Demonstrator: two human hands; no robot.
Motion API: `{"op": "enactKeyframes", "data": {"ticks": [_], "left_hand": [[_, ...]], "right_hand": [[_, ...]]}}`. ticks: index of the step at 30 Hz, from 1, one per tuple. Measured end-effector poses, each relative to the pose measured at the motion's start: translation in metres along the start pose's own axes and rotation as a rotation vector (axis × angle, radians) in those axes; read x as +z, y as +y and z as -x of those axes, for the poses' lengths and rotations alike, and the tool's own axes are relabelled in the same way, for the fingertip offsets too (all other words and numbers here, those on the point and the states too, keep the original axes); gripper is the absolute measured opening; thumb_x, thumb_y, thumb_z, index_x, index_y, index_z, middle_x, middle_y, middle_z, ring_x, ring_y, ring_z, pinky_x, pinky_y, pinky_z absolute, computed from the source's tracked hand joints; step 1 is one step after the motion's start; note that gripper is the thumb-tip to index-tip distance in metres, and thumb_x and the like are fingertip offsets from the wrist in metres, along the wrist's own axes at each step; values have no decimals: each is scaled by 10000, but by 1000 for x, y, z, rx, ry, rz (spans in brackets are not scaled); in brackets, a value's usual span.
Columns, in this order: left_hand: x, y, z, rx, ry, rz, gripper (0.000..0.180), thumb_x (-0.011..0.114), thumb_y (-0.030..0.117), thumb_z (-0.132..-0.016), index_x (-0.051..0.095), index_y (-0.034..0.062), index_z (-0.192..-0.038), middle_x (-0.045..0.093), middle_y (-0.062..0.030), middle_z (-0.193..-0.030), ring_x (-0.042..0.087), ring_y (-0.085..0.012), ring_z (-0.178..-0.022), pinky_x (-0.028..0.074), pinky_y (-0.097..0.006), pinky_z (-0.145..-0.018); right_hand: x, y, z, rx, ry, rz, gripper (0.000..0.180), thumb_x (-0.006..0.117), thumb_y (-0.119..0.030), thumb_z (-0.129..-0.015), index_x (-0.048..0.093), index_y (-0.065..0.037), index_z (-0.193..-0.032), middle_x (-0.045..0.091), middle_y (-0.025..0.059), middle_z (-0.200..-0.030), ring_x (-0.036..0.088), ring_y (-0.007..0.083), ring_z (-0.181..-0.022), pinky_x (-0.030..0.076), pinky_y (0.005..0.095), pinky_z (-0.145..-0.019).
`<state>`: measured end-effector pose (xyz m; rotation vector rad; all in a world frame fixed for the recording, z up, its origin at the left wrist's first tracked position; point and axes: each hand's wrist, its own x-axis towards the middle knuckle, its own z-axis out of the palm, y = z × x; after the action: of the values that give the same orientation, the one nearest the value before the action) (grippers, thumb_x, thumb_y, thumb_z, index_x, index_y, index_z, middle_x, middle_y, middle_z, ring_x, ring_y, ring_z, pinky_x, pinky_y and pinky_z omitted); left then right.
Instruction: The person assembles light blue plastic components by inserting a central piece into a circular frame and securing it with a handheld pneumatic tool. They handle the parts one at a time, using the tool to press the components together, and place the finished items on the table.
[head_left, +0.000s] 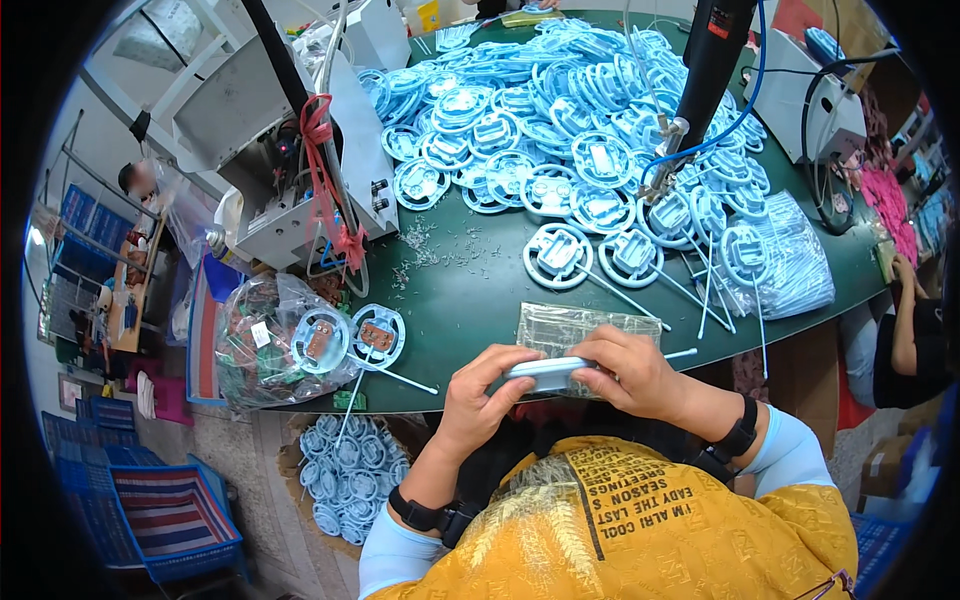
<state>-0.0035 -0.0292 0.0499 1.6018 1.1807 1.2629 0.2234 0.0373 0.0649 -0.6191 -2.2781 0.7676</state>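
Note:
My left hand (483,393) and my right hand (630,372) both grip one pale blue round plastic piece (547,373), seen edge-on, just in front of the green table's (470,290) near edge. A thin white stick (682,354) pokes out to the right behind my right hand. Right behind the hands lies a clear plastic bag (580,324) of small parts. Two blue rings with brown circuit boards (348,338) lie to the left on the table.
A big heap of pale blue rings (560,110) covers the far table. A grey machine (290,170) stands at back left, a black hanging tool (700,80) with blue hose at right. A bag of circuit boards (255,345) sits left. A person (905,330) sits at right. A bin of rings (350,470) is on the floor.

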Motion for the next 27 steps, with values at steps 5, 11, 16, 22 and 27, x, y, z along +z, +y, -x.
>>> {"op": "enactKeyframes", "data": {"ticks": [5, 11, 16, 22, 27], "left_hand": [[5, 2, 3, -104, -12, -43, 177, 659, 55, -884, 668, -22, -1043, 680, -98, -920, 632, -149, -767, 491, -260, -675], [13, 5, 1, -61, 29, -134, 165, 665, 78, -884, 668, -17, -1019, 680, -95, -839, 631, -147, -695, 492, -267, -636], [17, 2, 0, -219, 37, -21, 210, 642, 146, -933, 669, -29, -1046, 683, -35, -836, 600, -73, -751, 475, -228, -666], [20, -28, 1, -396, 54, 137, 256, 618, 201, -961, 666, -38, -1036, 674, -22, -808, 572, -61, -733, 467, -231, -659], [25, -40, -15, -501, 7, 49, 253, 627, 196, -949, 681, -38, -1030, 690, -38, -828, 592, -70, -730, 470, -239, -651]], "right_hand": [[1, -5, -18, -109, 19, 9, 239, 698, -150, -849, 641, -17, -1039, 614, 128, -912, 598, 312, -784, 483, 379, -688], [13, -2, -19, -9, -33, -44, 152, 678, -128, -857, 634, -24, -959, 573, 115, -875, 584, 306, -810, 474, 378, -690], [-10, -1, -29, -30, 172, 36, 108, 677, -83, -832, 628, -20, -905, 587, 107, -863, 570, 311, -745, 468, 374, -695], [-117, 42, -62, -37, 1009, 137, 396, 559, -20, -871, 457, 29, -1250, 529, 121, -1226, 531, 186, -1118, 407, 335, -995], [-153, 62, -74, 225, 521, -570, 471, 534, -47, -840, 475, 39, -1299, 611, 159, -1202, 611, 196, -1085, 446, 334, -989]]}}
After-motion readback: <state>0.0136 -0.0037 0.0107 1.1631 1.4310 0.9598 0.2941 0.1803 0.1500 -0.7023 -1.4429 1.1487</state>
